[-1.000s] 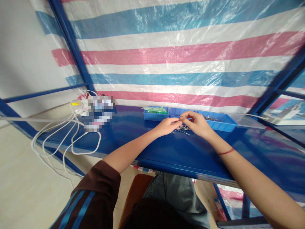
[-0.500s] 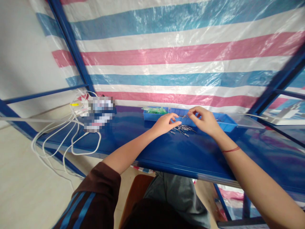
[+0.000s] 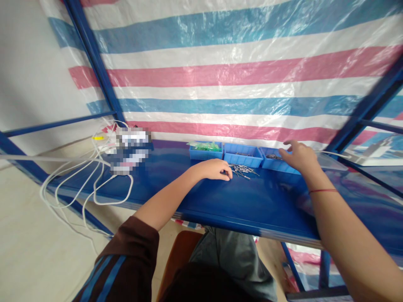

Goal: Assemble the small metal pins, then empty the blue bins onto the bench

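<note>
My left hand (image 3: 217,170) rests low over the blue tabletop (image 3: 208,199) with its fingers curled towards the thumb. Its fingertips are at the left edge of a loose pile of thin metal pins (image 3: 242,171). Whether a pin is between those fingers is hidden. My right hand (image 3: 300,157) hovers over the right blue bin (image 3: 275,165), thumb and fingers apart, and nothing shows in its grasp. Dark metal pieces (image 3: 273,157) lie in that bin. The middle blue bin (image 3: 244,160) holds a few thin metal pieces.
The left blue bin (image 3: 206,155) contains green plastic packaging (image 3: 206,146). White cables (image 3: 94,197) loop over the table's left side beside blurred-out items (image 3: 130,151). Blue metal posts (image 3: 90,54) frame the table, with a striped plastic sheet (image 3: 201,75) behind.
My hands have moved apart. The left came down slightly to the pin pile and its fingers curled in; the right went rightward over the right bin and its fingers spread.
</note>
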A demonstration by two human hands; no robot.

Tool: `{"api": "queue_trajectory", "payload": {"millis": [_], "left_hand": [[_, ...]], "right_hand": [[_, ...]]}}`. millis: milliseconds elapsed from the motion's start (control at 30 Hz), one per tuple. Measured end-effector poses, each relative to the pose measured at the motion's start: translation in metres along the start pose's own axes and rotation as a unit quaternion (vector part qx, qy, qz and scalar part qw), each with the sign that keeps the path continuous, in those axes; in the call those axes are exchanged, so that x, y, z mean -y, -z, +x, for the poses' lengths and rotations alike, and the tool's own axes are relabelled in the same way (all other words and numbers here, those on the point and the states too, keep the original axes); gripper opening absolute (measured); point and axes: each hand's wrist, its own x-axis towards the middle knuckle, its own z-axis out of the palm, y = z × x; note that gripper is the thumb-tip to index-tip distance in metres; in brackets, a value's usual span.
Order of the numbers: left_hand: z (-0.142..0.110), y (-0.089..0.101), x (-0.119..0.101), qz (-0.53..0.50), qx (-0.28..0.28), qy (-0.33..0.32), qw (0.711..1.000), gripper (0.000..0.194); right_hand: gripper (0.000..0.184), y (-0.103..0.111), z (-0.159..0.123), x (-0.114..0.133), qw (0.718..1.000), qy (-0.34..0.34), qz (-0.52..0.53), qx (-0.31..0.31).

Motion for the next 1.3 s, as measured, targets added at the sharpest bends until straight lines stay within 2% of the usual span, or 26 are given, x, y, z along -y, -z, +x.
{"api": "queue_trajectory", "payload": {"millis": [100, 233, 333, 400, 467, 633, 767, 867, 1000, 1300], "left_hand": [[0.002, -0.003, 0.0, -0.001, -0.013, 0.032, 0.999, 0.02], [0.005, -0.009, 0.002, 0.015, -0.021, 0.048, 0.998, 0.022], [0.008, -0.013, 0.003, 0.011, -0.078, 0.039, 0.996, 0.026], [0.01, -0.015, 0.001, -0.014, -0.148, 0.036, 0.988, 0.028], [0.012, -0.016, 0.0, -0.055, -0.214, 0.044, 0.974, 0.027], [0.018, -0.018, -0.005, -0.248, -0.313, 0.057, 0.915, 0.014], [0.02, -0.018, -0.004, -0.325, -0.36, 0.076, 0.871, 0.013], [0.021, -0.019, -0.002, -0.358, -0.351, 0.087, 0.861, 0.014], [0.022, -0.022, -0.005, -0.368, -0.308, 0.088, 0.873, 0.02], [0.022, -0.025, -0.011, -0.354, -0.27, 0.096, 0.89, 0.029]], "right_hand": [[0.043, 0.01, -0.003, 0.017, 0.999, 0.014, 0.025, -0.033], [0.033, 0.02, -0.011, 0.045, 0.99, 0.088, 0.106, -0.024], [0.023, 0.018, -0.02, 0.065, 0.967, 0.167, 0.185, 0.062], [0.019, 0.013, -0.028, 0.078, 0.932, 0.229, 0.242, 0.142], [0.021, 0.006, -0.036, 0.088, 0.899, 0.256, 0.295, 0.197], [0.037, -0.008, -0.042, 0.1, 0.861, 0.193, 0.411, 0.228], [0.044, -0.005, -0.039, 0.101, 0.84, 0.151, 0.463, 0.239], [0.047, 0.002, -0.039, 0.104, 0.844, 0.113, 0.491, 0.184], [0.048, 0.006, -0.04, 0.108, 0.845, 0.098, 0.511, 0.125], [0.042, 0.005, -0.041, 0.109, 0.853, 0.119, 0.503, 0.079]]}}
